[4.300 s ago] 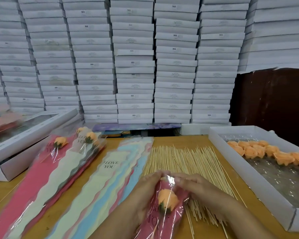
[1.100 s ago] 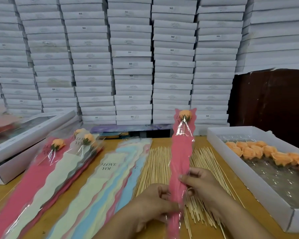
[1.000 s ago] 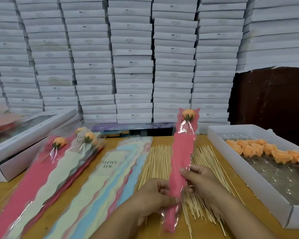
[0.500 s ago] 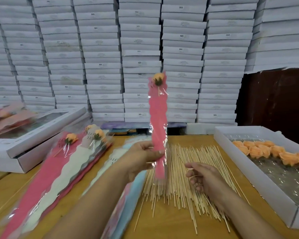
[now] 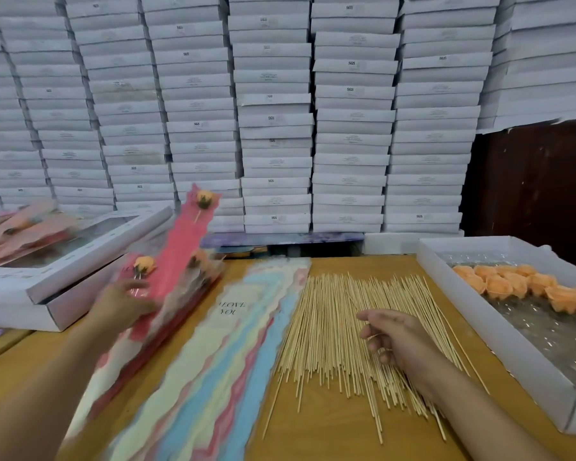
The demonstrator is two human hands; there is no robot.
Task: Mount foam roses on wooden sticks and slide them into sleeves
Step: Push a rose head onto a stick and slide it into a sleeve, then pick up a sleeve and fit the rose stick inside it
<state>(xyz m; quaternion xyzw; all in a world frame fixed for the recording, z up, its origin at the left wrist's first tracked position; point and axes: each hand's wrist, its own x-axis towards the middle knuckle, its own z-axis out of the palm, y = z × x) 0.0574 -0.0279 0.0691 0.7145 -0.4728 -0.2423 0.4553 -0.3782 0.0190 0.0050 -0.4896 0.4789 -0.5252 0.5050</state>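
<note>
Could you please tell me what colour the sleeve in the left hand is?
Pink, with a clear front; the sleeve shows in the head view, slightly blurred.

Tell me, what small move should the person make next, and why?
Probably lay the pink-sleeved foam rose down on the pile of finished sleeved roses and let go. The left hand holds it tilted just above that pile, while the right hand already hovers over the spread of thin wooden sticks.

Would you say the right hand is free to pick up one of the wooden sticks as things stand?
Probably yes. The right hand holds nothing and hovers directly over the wooden sticks, which lie uncovered on the table; nothing sits between them.
</note>
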